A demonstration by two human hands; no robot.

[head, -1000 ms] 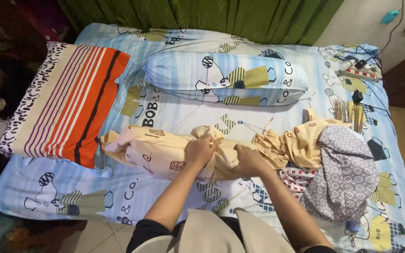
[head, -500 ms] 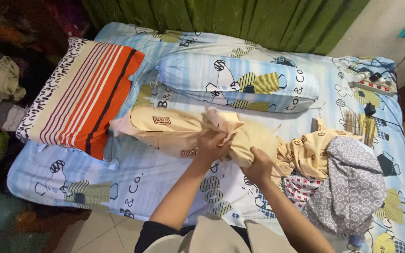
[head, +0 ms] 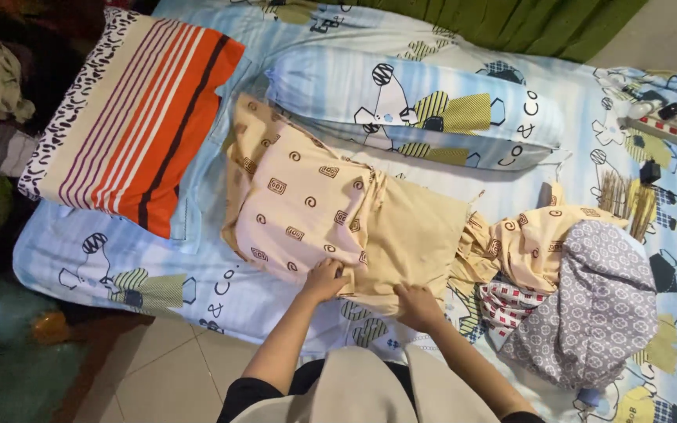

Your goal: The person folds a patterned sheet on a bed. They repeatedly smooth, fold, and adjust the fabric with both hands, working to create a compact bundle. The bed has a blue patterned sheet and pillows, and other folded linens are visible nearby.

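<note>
left hand (head: pixel 324 280) and right hand (head: pixel 419 305) both pinch the near edge of the soft cream pillow w/ little brown squares and swirls (head: pixel 331 215) (fingers closed on the cloth). it lies flat in the middle of the blue cartoon bed sheet (head: pixel 103 258). behind it is a long blue bolster (head: pixel 413 106), w/ an orange striped pillow (head: pixel 131 117) to the left.

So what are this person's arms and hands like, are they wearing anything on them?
Both hands, the left hand and the right hand, are bare: no gloves, rings or watch show. The forearms are uncovered too. Black sleeves begin near the elbows at the bottom edge of the view, and a beige cloth hangs between the arms at the chest.
</note>
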